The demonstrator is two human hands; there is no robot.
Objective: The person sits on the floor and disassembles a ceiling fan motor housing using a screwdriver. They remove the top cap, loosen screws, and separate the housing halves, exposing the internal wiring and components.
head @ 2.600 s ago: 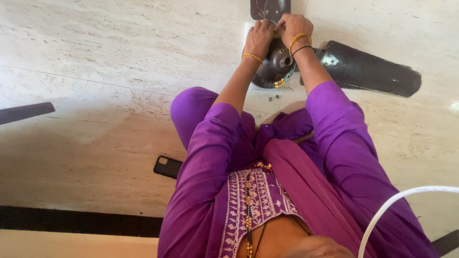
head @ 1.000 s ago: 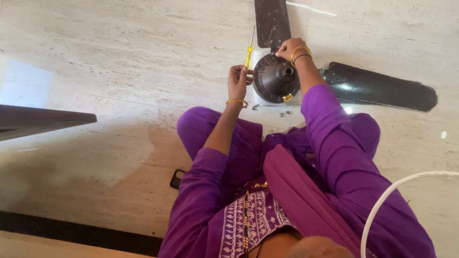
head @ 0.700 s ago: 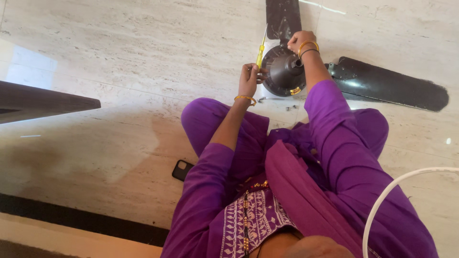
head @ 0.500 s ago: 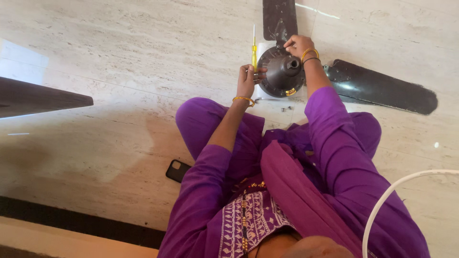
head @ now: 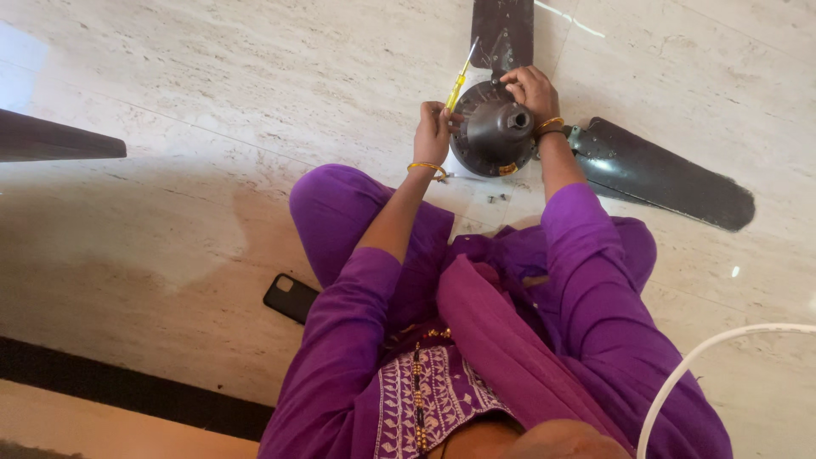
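Dark brown, nearly black, on the fan motor housing (head: 497, 132), with a small brass-yellow spot at its lower edge. The same dark brown shows on the upper blade (head: 503, 30) and the right blade (head: 663, 174), both with a dull sheen. The screwdriver (head: 460, 78) has a bright yellow handle and a pale silvery shaft. Gold bangles ring both wrists. Purple all over the tunic (head: 586, 297), with a white stitched pattern on the chest panel (head: 425, 395) and a line of gold beads down it. The marble floor (head: 212, 127) is cream with grey veining. The phone (head: 291, 297) is black, the cable (head: 705, 357) white.
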